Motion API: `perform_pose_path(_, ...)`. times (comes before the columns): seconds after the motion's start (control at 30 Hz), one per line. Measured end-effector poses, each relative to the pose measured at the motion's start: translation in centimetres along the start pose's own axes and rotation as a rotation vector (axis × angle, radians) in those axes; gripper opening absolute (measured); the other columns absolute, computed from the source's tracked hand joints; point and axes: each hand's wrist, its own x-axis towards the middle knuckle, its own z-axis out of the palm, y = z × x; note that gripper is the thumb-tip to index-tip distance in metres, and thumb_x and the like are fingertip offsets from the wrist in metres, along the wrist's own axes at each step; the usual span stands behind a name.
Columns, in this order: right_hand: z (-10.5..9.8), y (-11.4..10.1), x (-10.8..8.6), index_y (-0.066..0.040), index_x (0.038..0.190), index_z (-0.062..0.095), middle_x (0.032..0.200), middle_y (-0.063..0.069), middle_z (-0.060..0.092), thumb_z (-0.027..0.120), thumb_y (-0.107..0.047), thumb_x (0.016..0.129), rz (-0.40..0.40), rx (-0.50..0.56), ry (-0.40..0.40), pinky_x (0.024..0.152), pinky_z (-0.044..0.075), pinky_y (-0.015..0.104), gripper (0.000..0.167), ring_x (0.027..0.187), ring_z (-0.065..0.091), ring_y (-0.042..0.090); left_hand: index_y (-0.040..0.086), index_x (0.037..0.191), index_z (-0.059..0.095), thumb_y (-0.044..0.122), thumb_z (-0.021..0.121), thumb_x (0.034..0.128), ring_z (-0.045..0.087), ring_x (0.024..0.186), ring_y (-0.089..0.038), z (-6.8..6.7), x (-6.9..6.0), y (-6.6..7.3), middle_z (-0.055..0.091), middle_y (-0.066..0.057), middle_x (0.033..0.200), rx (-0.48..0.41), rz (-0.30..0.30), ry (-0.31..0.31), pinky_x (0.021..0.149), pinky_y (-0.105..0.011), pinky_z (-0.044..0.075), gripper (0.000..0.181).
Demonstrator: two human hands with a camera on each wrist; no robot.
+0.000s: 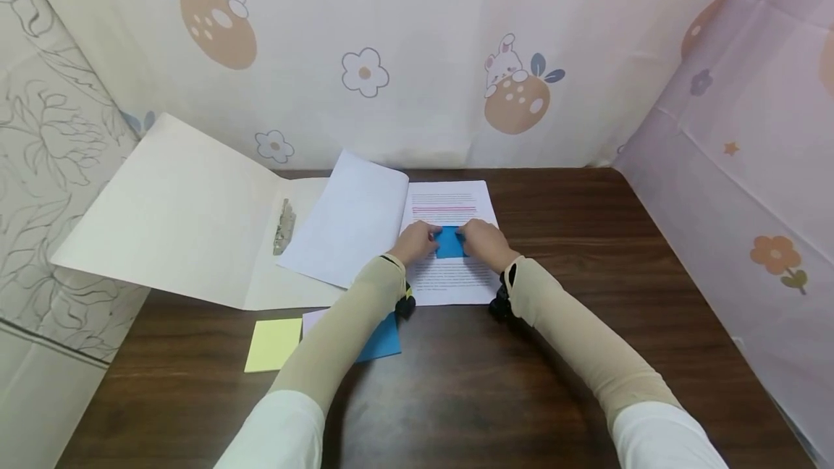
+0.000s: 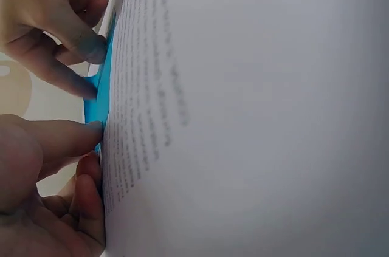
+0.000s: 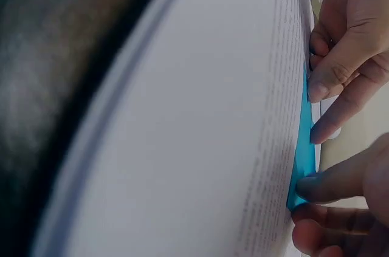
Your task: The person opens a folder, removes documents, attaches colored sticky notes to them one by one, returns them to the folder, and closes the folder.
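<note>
A small blue sticky note (image 1: pixel 449 244) lies on the printed sheet (image 1: pixel 456 284), over the middle of its text. My left hand (image 1: pixel 415 242) touches the note's left side, and my right hand (image 1: pixel 487 242) touches its right side. In the left wrist view, the right hand's thumb and forefinger stand apart against the blue note (image 2: pixel 99 108), while the left hand (image 2: pixel 45 178) reaches it from below. The right wrist view shows the note (image 3: pixel 302 163) nearly edge-on, with fingertips of both hands pressing on it. Some fingers are hidden behind others.
A white folder (image 1: pixel 189 216) with a metal clip (image 1: pixel 284 228) lies open at left. A turned-over sheet (image 1: pixel 355 216) leans across it. Yellow (image 1: pixel 274 344), purple (image 1: pixel 313 320) and blue (image 1: pixel 383 342) sticky pads lie in front, partly under the left forearm. Curtains (image 1: pixel 423 121) border the wooden table (image 1: pixel 573 216).
</note>
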Motion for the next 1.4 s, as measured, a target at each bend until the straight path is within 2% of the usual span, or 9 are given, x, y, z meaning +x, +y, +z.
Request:
perform_pose_path(0.1, 0.3, 0.0, 0.2, -0.009, 0.138, 0.055, 0.132, 0.017, 0.062, 0.058, -0.012, 0.096, -0.054, -0.020, -0.036, 0.088, 0.053, 0.040, 0.042, 0.096, 0.061, 0.019, 0.012, 0.138, 0.055, 0.016, 0.061, 0.0950, 0.053, 0.079, -0.015, 0.0, 0.0, 0.1, 0.064, -0.005, 0.091, 0.012, -0.008, -0.010, 0.072, -0.024, 0.040, 0.044)
perform_pose_path(0.2, 0.3, -0.1, 0.5, -0.013, 0.145, 0.045, 0.127, 0.018, 0.065, 0.054, -0.017, 0.099, -0.092, -0.028, -0.082, 0.080, 0.051, 0.037, 0.047, 0.087, 0.059, 0.020, 0.011, 0.140, 0.053, 0.016, 0.061, 0.0955, 0.054, 0.083, -0.017, -0.1, -0.1, 0.2, 0.063, -0.006, 0.095, 0.027, -0.010, -0.017, 0.076, -0.026, 0.042, 0.045)
perform_pose_path(0.37, 0.2, -0.5, 0.8, -0.017, 0.152, 0.033, 0.113, 0.019, 0.069, 0.049, -0.022, 0.102, -0.091, -0.028, -0.157, 0.067, 0.042, 0.034, 0.053, 0.073, 0.053, 0.022, 0.008, 0.142, 0.049, 0.014, 0.059, 0.0959, 0.055, 0.098, -0.020, -0.3, 0.0, 0.5, 0.065, -0.011, 0.116, 0.097, 0.017, -0.024, 0.093, -0.031, 0.045, 0.048)
perform_pose_path(0.47, 0.1, -0.5, 0.8, -0.019, 0.153, 0.030, 0.120, 0.019, 0.066, 0.047, -0.024, 0.103, -0.075, -0.026, -0.163, 0.066, 0.040, 0.034, 0.054, 0.075, 0.052, 0.023, 0.007, 0.142, 0.048, 0.012, 0.058, 0.0957, 0.057, 0.110, -0.020, -0.4, 0.2, 0.8, 0.062, -0.013, 0.131, 0.129, 0.027, -0.026, 0.104, -0.033, 0.043, 0.048)
perform_pose_path(0.6, 0.0, -0.5, 0.7, -0.019, 0.153, 0.030, 0.130, 0.019, 0.062, 0.046, -0.029, 0.103, -0.048, -0.007, -0.162, 0.072, 0.045, 0.037, 0.054, 0.084, 0.057, 0.025, 0.007, 0.142, 0.048, 0.013, 0.058, 0.0964, 0.053, 0.128, -0.021, -0.5, 0.2, 1.0, 0.055, -0.014, 0.141, 0.125, 0.004, -0.036, 0.112, -0.035, 0.038, 0.047)
perform_pose_path(0.73, -0.3, 0.0, 0.3, -0.018, 0.153, 0.031, 0.142, 0.018, 0.053, 0.047, -0.037, 0.102, 0.001, 0.012, -0.181, 0.084, 0.050, 0.043, 0.057, 0.101, 0.060, 0.027, 0.006, 0.143, 0.047, 0.017, 0.058, 0.0972, 0.048, 0.135, -0.022, -0.3, 0.1, 1.0, 0.052, -0.013, 0.145, 0.117, -0.008, -0.057, 0.115, -0.035, 0.035, 0.048)
perform_pose_path(0.97, -0.4, 1.7, -0.3, -0.014, 0.152, 0.031, 0.149, 0.019, 0.044, 0.048, -0.044, 0.100, 0.076, 0.051, -0.191, 0.096, 0.048, 0.055, 0.063, 0.130, 0.052, 0.038, 0.005, 0.142, 0.047, 0.022, 0.061, 0.0962, 0.053, 0.130, -0.022, -0.3, -0.3, 1.0, 0.052, -0.013, 0.145, 0.095, -0.003, -0.041, 0.113, -0.036, 0.038, 0.051)
perform_pose_path(1.13, -0.5, 2.5, -0.5, -0.012, 0.152, 0.032, 0.151, 0.020, 0.041, 0.050, -0.042, 0.099, 0.132, 0.091, -0.198, 0.104, 0.040, 0.060, 0.063, 0.137, 0.043, 0.041, 0.005, 0.142, 0.048, 0.021, 0.063, 0.0950, 0.056, 0.124, -0.022, -0.4, -0.3, 1.0, 0.053, -0.012, 0.144, 0.077, -0.018, -0.032, 0.112, -0.037, 0.039, 0.051)
perform_pose_path(1.4, -0.6, 2.6, -0.5, -0.011, 0.151, 0.032, 0.152, 0.020, 0.040, 0.051, -0.041, 0.099, 0.147, 0.106, -0.198, 0.105, 0.040, 0.059, 0.062, 0.136, 0.043, 0.041, 0.006, 0.143, 0.047, 0.022, 0.062, 0.0956, 0.057, 0.123, -0.020, -0.3, -0.4, 1.1, 0.052, -0.011, 0.146, 0.065, -0.028, -0.032, 0.111, -0.036, 0.040, 0.052)
